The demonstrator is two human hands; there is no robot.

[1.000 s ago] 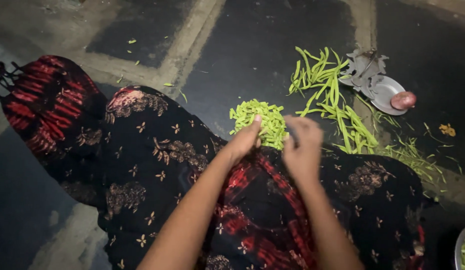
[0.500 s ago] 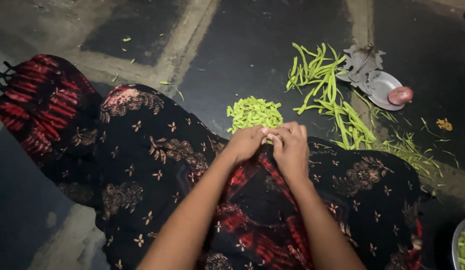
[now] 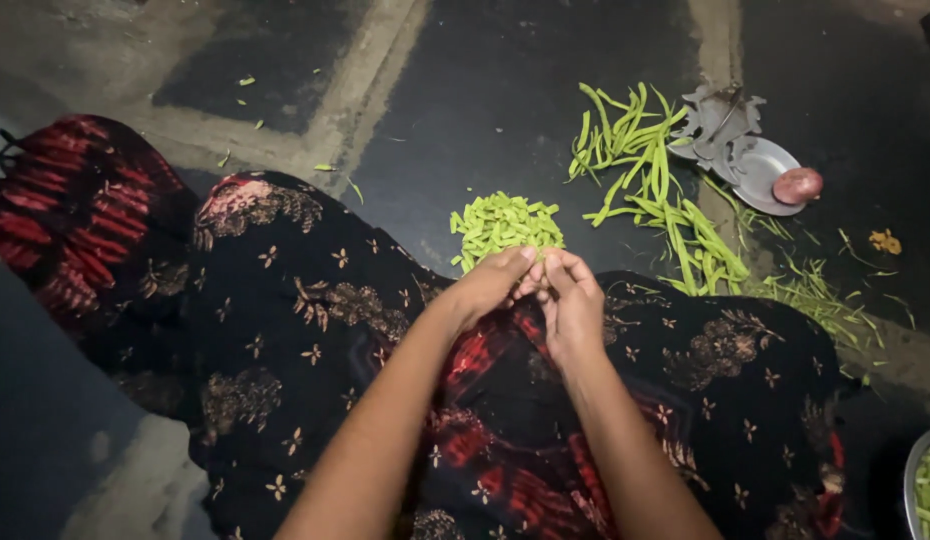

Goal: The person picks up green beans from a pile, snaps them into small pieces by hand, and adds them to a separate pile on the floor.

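Beyond joined hands (image 3: 540,290) (fingertips touching), cut beans (image 3: 503,225)

A heap of short, pale green bean pieces (image 3: 505,225) lies on the dark floor (loosely piled, pieces lying every which way), just beyond the fingertips, close to the patterned cloth.
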